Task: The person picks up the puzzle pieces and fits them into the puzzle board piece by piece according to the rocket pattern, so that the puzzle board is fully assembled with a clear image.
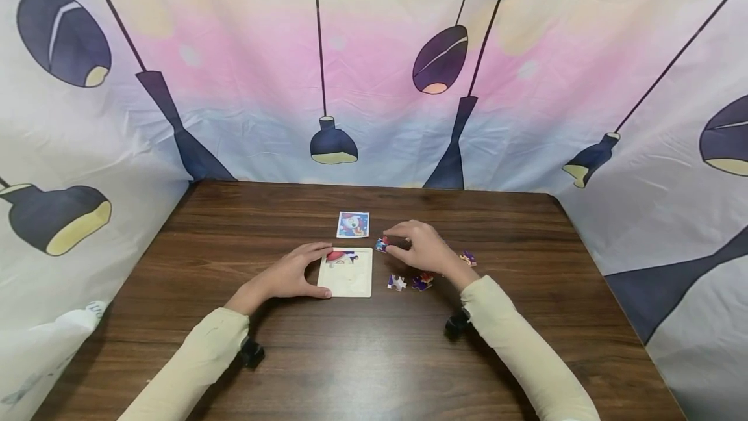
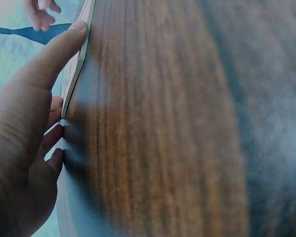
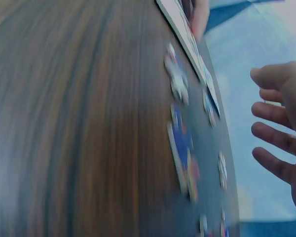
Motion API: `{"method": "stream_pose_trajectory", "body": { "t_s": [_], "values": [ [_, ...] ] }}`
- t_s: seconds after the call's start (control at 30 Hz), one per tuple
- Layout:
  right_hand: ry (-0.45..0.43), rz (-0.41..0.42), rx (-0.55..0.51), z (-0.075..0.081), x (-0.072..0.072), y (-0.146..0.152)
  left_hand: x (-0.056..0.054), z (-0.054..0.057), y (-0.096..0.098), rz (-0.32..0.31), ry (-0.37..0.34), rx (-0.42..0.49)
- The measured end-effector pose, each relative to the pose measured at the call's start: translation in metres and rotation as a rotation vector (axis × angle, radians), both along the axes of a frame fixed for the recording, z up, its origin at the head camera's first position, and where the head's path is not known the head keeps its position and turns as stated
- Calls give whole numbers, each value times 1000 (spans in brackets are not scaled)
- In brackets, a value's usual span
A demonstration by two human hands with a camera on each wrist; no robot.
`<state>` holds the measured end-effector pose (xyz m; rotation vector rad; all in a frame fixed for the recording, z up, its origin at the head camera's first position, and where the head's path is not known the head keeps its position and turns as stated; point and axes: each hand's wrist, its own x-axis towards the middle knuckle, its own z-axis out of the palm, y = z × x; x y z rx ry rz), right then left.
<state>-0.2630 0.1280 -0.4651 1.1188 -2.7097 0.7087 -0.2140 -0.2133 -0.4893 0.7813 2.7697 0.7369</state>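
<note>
Early on, seemingly: filled only near the top of the board, with loose pieces right of it. Gripping its left edge with left hand, with right hand spread, empty.

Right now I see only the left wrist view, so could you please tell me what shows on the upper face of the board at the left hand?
Observer: In the head view, a partial picture with red in it fills only the far left part of the puzzle board.
Operator: Thank you; does anything lie just beyond the board?
Observer: Yes, a small picture card lies beyond its far edge, apart from it.
Operator: And could you say what lies to the board's right?
Observer: Loose puzzle pieces lie on the table there, near the right hand.
</note>
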Motion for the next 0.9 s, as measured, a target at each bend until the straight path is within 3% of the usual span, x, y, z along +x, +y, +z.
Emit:
{"method": "stream_pose_trajectory", "body": {
  "t_s": [0.23,0.5,0.9],
  "values": [
    [38,-42,-57,-4,-4,42,0,1,1,4,-12,1],
    [39,-92,-30,-10,-9,78,0,2,1,6,-15,0],
    [26,-103,39,-13,-19,103,0,0,1,7,-5,0]
  ]
}}
